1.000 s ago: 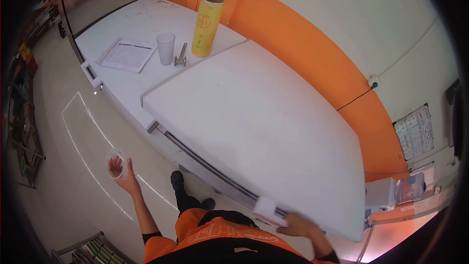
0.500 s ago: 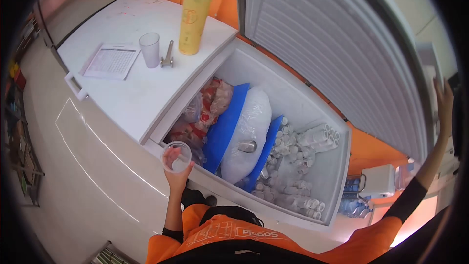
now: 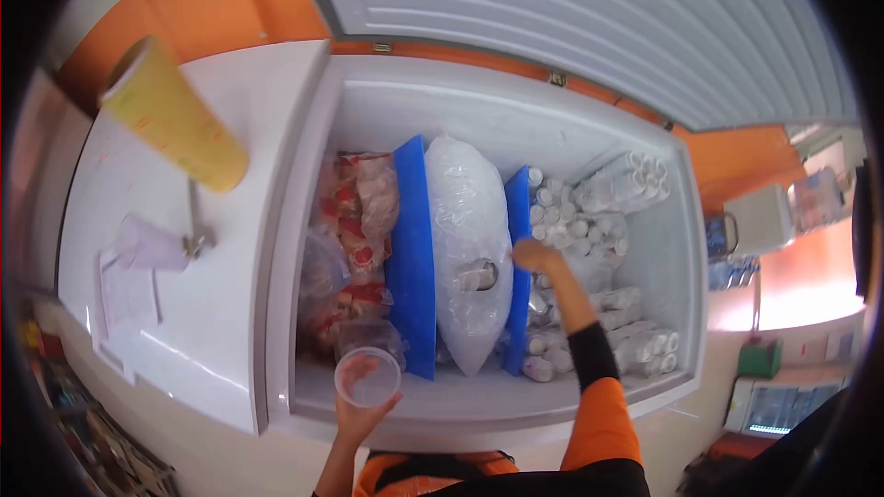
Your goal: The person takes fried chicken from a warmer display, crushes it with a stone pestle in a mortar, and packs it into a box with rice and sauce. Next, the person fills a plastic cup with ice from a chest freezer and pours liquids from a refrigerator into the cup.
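So the left hand (image 3: 361, 419) is holding a clear cup (image 3: 368, 375), fingers wrapping round its side, and the cup's hanging out over the near left corner of the open freezer (image 3: 460, 433). The right hand (image 3: 537, 256) is reaching in over the near edge, hovering around the top of the right blue divider (image 3: 517, 212), right by the big clear bag (image 3: 465, 202) of white stuff. Can't tell if those fingers are gripping anything, they're too blurry. A metal scoop (image 3: 476, 276) is lying at the hole in that bag. Red-printed bags (image 3: 359, 221) are filling the left end past the left blue divider (image 3: 414, 258), and white-capped bottles (image 3: 562, 221) are piling up toward the right end. On the white top (image 3: 235, 313) off to the left, a yellow roll (image 3: 180, 124) is standing near the far edge, with a metal tool (image 3: 198, 239), frosted cup (image 3: 152, 244) and paper (image 3: 129, 299) sitting closer in.
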`<state>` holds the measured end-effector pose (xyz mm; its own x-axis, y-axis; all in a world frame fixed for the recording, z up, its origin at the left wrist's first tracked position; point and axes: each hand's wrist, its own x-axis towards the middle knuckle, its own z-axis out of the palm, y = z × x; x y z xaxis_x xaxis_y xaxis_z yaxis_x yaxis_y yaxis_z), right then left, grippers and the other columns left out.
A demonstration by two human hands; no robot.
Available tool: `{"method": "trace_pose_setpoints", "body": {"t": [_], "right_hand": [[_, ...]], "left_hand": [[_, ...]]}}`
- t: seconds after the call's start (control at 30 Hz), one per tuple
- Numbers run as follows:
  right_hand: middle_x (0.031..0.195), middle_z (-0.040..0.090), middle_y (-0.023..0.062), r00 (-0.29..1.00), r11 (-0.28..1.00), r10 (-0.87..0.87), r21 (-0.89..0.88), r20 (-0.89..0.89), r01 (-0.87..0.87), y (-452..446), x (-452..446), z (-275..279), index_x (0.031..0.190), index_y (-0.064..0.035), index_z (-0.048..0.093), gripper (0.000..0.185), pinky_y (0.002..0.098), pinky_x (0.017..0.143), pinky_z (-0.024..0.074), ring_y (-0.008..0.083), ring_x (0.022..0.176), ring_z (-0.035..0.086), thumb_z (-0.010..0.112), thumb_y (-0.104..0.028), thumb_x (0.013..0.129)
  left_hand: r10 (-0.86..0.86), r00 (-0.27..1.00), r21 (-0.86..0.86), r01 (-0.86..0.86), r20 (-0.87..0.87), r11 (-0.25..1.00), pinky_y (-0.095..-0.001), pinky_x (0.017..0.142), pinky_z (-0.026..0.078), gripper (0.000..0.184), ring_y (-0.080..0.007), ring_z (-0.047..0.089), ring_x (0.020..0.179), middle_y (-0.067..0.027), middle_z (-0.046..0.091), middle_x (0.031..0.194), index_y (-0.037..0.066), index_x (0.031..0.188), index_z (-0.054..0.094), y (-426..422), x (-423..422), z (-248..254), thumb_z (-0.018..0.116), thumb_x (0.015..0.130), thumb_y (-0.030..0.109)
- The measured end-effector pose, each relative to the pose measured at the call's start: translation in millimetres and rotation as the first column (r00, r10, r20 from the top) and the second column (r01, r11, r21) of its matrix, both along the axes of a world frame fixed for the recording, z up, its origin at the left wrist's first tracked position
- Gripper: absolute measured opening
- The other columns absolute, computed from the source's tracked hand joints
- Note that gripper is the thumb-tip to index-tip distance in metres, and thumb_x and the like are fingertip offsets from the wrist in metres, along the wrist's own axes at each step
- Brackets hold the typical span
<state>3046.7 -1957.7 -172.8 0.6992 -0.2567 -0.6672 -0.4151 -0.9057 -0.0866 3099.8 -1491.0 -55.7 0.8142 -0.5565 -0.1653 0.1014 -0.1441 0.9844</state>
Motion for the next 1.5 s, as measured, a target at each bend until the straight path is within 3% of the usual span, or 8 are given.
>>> {"method": "trace_pose_setpoints", "body": {"t": [0.07, 0.2, 0.3, 0.5, 0.7, 0.9, 1.0, 1.5], "right_hand": [[0.111, 0.062, 0.0222, 0.912, 0.924, -0.348, 0.084, -0.219, 0.373, -0.7, -25.0, -122.9, 0.110, -0.0010, 0.059, 0.043, 0.0447, 0.082, 0.0493, 0.0338, 0.098, 0.062, 0.057, -0.037, 0.086], [0.101, 0.065, 0.0176, 0.710, 0.734, -0.601, -0.099, 0.368, 0.672, 67.3, -37.9, -181.5, 0.100, -0.0042, 0.057, 0.031, 0.0453, 0.071, 0.0539, 0.0312, 0.089, 0.067, 0.055, -0.033, 0.089], [0.084, 0.066, 0.0149, 0.549, 0.644, -0.651, -0.002, 0.525, 0.765, 61.3, -36.9, -210.7, 0.103, -0.0049, 0.055, 0.030, 0.0464, 0.068, 0.0530, 0.0379, 0.076, 0.066, 0.056, -0.031, 0.089], [0.078, 0.064, 0.0139, 0.857, 0.854, -0.374, -0.229, 0.353, 0.467, 54.5, -33.0, -213.9, 0.109, -0.0084, 0.053, 0.025, 0.0407, 0.057, 0.0524, 0.0307, 0.062, 0.066, 0.054, -0.014, 0.085], [0.073, 0.058, 0.0085, 0.726, 0.916, -0.149, -0.183, 0.672, 0.358, 59.7, -44.2, -200.6, 0.114, -0.0083, 0.052, 0.036, 0.0359, 0.053, 0.0508, 0.0246, 0.060, 0.064, 0.056, -0.007, 0.078], [0.076, 0.058, 0.0097, 0.878, 0.951, -0.072, -0.232, 0.473, 0.203, 33.4, -51.2, -204.3, 0.115, -0.0100, 0.052, 0.037, 0.0379, 0.054, 0.0513, 0.0266, 0.064, 0.065, 0.054, -0.005, 0.079], [0.076, 0.058, 0.0100, 0.834, 0.927, -0.286, -0.083, 0.472, 0.365, 27.4, -62.6, -204.4, 0.112, -0.0111, 0.053, 0.034, 0.0391, 0.056, 0.0515, 0.0301, 0.065, 0.064, 0.054, -0.005, 0.079], [0.077, 0.055, 0.0081, 0.879, 0.985, 0.164, -0.129, 0.447, -0.118, 69.8, -44.5, -223.0, 0.074, -0.0083, 0.059, 0.001, 0.0360, 0.059, 0.0517, 0.0238, 0.066, 0.064, 0.058, -0.009, 0.074]], "left_hand": [[-0.070, 0.998, 0.068, 0.070, -0.012, 0.995, -0.0389, 0.099, 0.040, 0.087, -0.0226, 0.052, 0.112, -0.0096, 0.052, 0.118, 0.003, 0.131, 0.038, -13.5, 10.0, -16.4, 0.087, 0.060, 0.013], [-0.101, 0.992, 0.202, 0.084, 0.077, 0.976, -0.0385, 0.096, 0.041, 0.090, -0.0232, 0.053, 0.110, -0.0108, 0.053, 0.117, 0.003, 0.130, 0.039, -37.1, 18.0, -42.4, 0.089, 0.056, 0.015], [-0.092, 0.989, 0.270, 0.057, 0.120, 0.961, -0.0376, 0.093, 0.043, 0.091, -0.0234, 0.054, 0.108, -0.0124, 0.055, 0.115, 0.002, 0.127, 0.042, -51.9, 17.7, -58.6, 0.090, 0.051, 0.013], [-0.135, 0.990, 0.351, 0.114, 0.037, 0.929, -0.0384, 0.098, 0.038, 0.094, -0.0238, 0.050, 0.113, -0.0110, 0.051, 0.119, 0.001, 0.132, 0.036, -64.9, 21.6, -78.8, 0.089, 0.058, 0.024], [-0.121, 0.992, 0.324, 0.103, 0.036, 0.940, -0.0387, 0.097, 0.039, 0.090, -0.0242, 0.052, 0.110, -0.0114, 0.053, 0.119, 0.002, 0.130, 0.038, -74.0, 21.9, -97.3, 0.088, 0.057, 0.020], [-0.078, 0.997, 0.302, 0.074, 0.003, 0.950, -0.0388, 0.093, 0.042, 0.087, -0.0238, 0.054, 0.108, -0.0123, 0.055, 0.116, 0.002, 0.127, 0.043, -82.8, 19.6, -100.3, 0.089, 0.054, 0.012], [-0.108, 0.994, 0.315, 0.102, -0.001, 0.944, -0.0383, 0.094, 0.041, 0.088, -0.0232, 0.053, 0.109, -0.0114, 0.055, 0.117, 0.003, 0.129, 0.041, -78.1, 17.5, -104.3, 0.088, 0.055, 0.013], [-0.085, 0.995, 0.307, 0.099, -0.058, 0.946, -0.0381, 0.095, 0.040, 0.090, -0.0225, 0.053, 0.111, -0.0097, 0.053, 0.118, 0.004, 0.132, 0.038, -81.0, 21.6, -100.5, 0.089, 0.058, 0.016]]}}
